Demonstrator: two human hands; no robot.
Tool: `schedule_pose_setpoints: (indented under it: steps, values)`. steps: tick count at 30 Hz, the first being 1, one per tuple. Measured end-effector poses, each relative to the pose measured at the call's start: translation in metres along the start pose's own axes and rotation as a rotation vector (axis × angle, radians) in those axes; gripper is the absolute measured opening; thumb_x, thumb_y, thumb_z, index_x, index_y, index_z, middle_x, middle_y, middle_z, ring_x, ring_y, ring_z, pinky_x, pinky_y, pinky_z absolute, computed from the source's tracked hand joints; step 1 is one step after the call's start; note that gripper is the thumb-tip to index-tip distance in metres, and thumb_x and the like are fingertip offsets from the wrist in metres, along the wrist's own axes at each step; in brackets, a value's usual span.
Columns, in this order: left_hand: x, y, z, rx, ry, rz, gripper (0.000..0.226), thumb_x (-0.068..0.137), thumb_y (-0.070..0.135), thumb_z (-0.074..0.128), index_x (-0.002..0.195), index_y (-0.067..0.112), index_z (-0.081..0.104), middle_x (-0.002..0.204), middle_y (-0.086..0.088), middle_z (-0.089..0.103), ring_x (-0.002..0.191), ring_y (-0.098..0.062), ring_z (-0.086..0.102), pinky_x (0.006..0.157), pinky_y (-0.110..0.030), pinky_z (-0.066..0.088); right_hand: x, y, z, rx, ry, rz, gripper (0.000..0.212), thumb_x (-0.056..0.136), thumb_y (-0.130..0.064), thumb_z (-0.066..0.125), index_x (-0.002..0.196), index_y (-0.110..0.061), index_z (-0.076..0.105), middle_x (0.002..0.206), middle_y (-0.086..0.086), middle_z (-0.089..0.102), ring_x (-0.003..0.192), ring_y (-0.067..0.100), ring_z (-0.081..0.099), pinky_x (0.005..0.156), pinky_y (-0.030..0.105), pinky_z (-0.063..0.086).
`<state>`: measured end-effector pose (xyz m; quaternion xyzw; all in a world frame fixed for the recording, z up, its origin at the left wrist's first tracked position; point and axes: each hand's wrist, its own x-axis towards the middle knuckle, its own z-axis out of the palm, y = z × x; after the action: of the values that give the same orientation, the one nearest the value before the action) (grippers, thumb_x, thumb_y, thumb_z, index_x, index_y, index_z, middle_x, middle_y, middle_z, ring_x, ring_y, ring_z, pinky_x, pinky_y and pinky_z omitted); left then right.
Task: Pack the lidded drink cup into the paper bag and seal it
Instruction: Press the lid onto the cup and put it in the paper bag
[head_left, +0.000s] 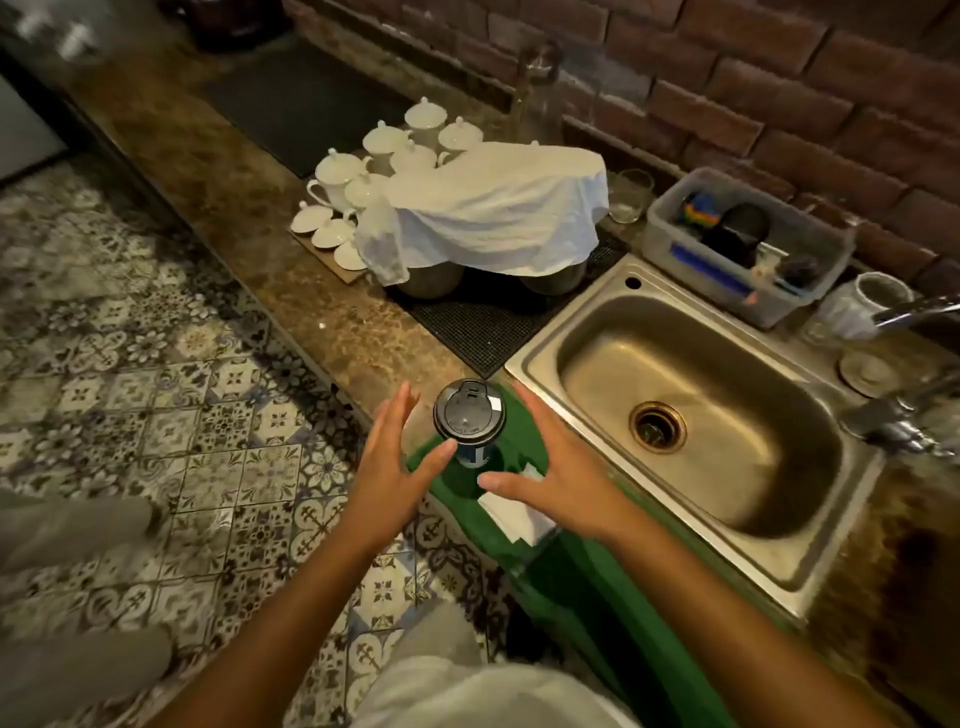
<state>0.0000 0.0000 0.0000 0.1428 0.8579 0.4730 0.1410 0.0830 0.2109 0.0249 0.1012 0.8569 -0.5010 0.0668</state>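
Observation:
A drink cup with a black lid (469, 413) stands upright on a green paper bag (561, 566) that lies flat along the counter's front edge. A white paper slip (514, 514) lies on the bag just behind the cup. My left hand (395, 462) is open on the cup's left side, its thumb tip close to the lid rim. My right hand (550, 467) is open on the cup's right side, fingers spread, over the white slip. Neither hand grips the cup.
A steel sink (691, 410) lies right of the bag, with a tap (904, 415) at its far right. Behind are a black mat, white lidded teacups (384, 161), a white cloth (498, 208) over pots, a glass, a plastic bin (748, 244) and a brick wall. Patterned floor tiles lie left.

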Motion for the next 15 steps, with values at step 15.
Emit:
schedule_pose_setpoints:
  steps: [15]
  values:
    - [0.089,-0.042,-0.019,-0.2,-0.561,-0.021,0.072,0.086,0.046,0.073,0.148,0.051,0.038,0.147,0.038,0.044,0.139,0.006,0.042,0.118,-0.04,0.039,0.057,0.005,0.045,0.15,0.05,0.255,0.097,0.072,-0.058,0.083,0.151,-0.059,0.025,0.14,-0.036,0.047,0.125,-0.017,0.048,0.11,0.018,0.04]
